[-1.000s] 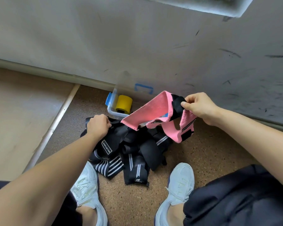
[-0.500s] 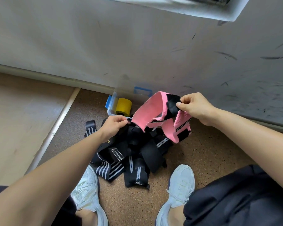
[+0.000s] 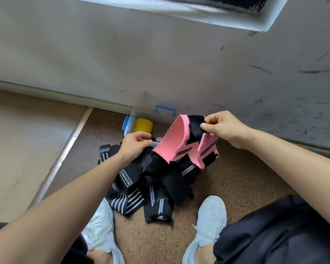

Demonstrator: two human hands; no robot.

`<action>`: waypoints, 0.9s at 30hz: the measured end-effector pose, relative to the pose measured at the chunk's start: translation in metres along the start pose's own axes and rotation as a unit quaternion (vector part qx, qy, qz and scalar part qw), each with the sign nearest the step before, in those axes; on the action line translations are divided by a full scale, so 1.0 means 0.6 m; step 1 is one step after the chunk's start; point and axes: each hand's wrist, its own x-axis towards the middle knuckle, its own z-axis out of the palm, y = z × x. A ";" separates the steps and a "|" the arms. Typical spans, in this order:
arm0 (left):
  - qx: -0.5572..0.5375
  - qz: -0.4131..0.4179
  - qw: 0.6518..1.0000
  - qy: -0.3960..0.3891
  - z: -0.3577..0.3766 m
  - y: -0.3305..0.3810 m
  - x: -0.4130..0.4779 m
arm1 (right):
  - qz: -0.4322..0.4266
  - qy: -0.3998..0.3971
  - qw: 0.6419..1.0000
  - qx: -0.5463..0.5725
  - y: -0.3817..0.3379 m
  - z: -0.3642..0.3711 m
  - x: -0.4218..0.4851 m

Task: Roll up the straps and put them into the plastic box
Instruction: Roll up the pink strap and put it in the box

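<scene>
Against the wall [image 3: 103,54], clear plastic box [image 3: 132,119] with one yellow roll [image 3: 143,126] inside.

There's one readable label [image 3: 126,178], white-bordered, on a black strap [image 3: 139,169] left in the pile: "LARA STAR". The white logo on the nearest strap [image 3: 159,208] is too small to read.

Plastic box [image 3: 131,119] at upper centre of frame, against foot of wall [image 3: 103,54]; roll [image 3: 143,125] inside. Pile of straps [image 3: 156,180] on floor, mid-frame, just in front of box. Held strap [image 3: 171,141] above pile's right part, pinched at top by right hand [image 3: 227,128]. Left hand [image 3: 134,143] just left of its lower end, over box's near rim. Left shoe [image 3: 101,231] and right shoe [image 3: 210,220] at bottom, flanking pile's near edge.
</scene>
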 end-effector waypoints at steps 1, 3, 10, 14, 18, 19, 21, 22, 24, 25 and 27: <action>-0.006 0.020 1.000 -0.009 0.003 0.015 -0.004 | -0.003 -0.009 1.000 0.020 -0.005 -0.001 -0.002; -0.025 0.057 0.997 -0.047 0.013 0.053 -0.015 | -0.008 -0.021 0.998 0.056 -0.013 -0.005 -0.005; -0.028 0.157 0.977 -0.144 0.032 0.147 -0.044 | -0.007 -0.042 0.989 0.145 -0.039 -0.020 -0.011; 0.001 0.195 0.976 -0.099 0.037 0.182 -0.052 | -0.007 -0.070 0.984 0.163 -0.052 -0.029 -0.022; -0.036 0.160 0.984 -0.068 0.000 0.195 -0.053 | 0.000 -0.089 0.978 0.187 -0.062 -0.056 -0.026; -0.059 0.151 0.985 -0.063 -0.011 0.203 -0.056 | -0.002 -0.077 0.980 0.182 -0.064 -0.061 -0.027; -0.085 0.150 0.983 -0.057 -0.031 0.234 -0.065 | -0.016 -0.059 0.984 0.166 -0.071 -0.069 -0.029; -0.089 0.155 0.982 -0.061 -0.040 0.254 -0.072 | -0.027 -0.055 0.984 0.167 -0.074 -0.072 -0.031; -0.074 0.164 0.980 -0.082 -0.060 0.293 -0.088 | -0.053 -0.052 0.980 0.182 -0.086 -0.075 -0.034; -0.063 0.169 0.979 -0.095 -0.070 0.307 -0.097 | -0.064 -0.052 0.978 0.191 -0.093 -0.076 -0.037; -0.056 0.176 0.977 -0.111 -0.088 0.323 -0.115 | -0.073 -0.066 0.971 0.216 -0.107 -0.078 -0.045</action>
